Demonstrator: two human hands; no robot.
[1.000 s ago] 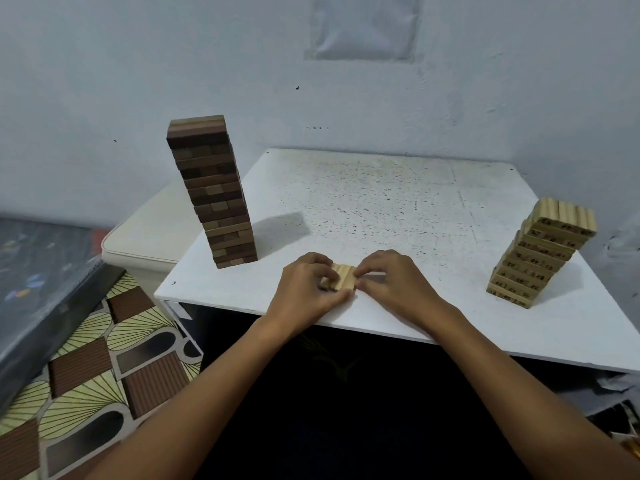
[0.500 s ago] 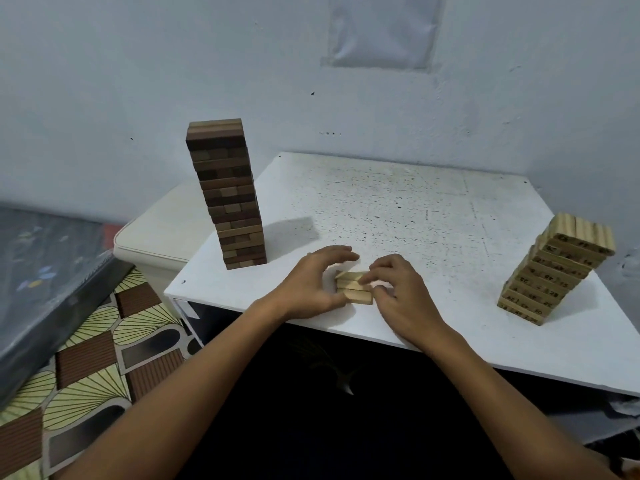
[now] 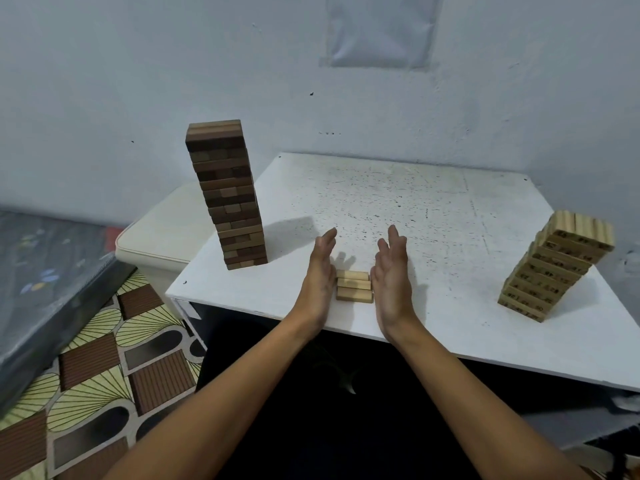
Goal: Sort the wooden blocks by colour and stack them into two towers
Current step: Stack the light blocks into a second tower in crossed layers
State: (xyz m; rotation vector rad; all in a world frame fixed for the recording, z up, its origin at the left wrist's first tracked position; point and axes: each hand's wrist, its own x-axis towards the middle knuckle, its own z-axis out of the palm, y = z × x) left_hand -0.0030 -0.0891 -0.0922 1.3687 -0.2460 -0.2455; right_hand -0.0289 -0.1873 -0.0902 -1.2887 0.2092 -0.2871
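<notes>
Blocks (image 3: pixel 354 286) of pale wood, three side by side, lie low in the centre of the frame on the white table (image 3: pixel 415 188). My left hand (image 3: pixel 320 271) and right hand (image 3: pixel 391 275) flank them with straight fingers, gripping nothing, palms squaring the row's ends. I judge this a layer being aligned. Next, it must be lifted together and set onto the leaning pale tower (image 3: pixel 554 268) at right, gently. At left stands the dark tower (image 3: pixel 227 195).

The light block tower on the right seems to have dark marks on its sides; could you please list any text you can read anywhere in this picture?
Light block tower: dark number-like marks on block sides, too blurred to read.
Paper on wall: tiny print at top edge, too small to read.
No other text shows.
</notes>
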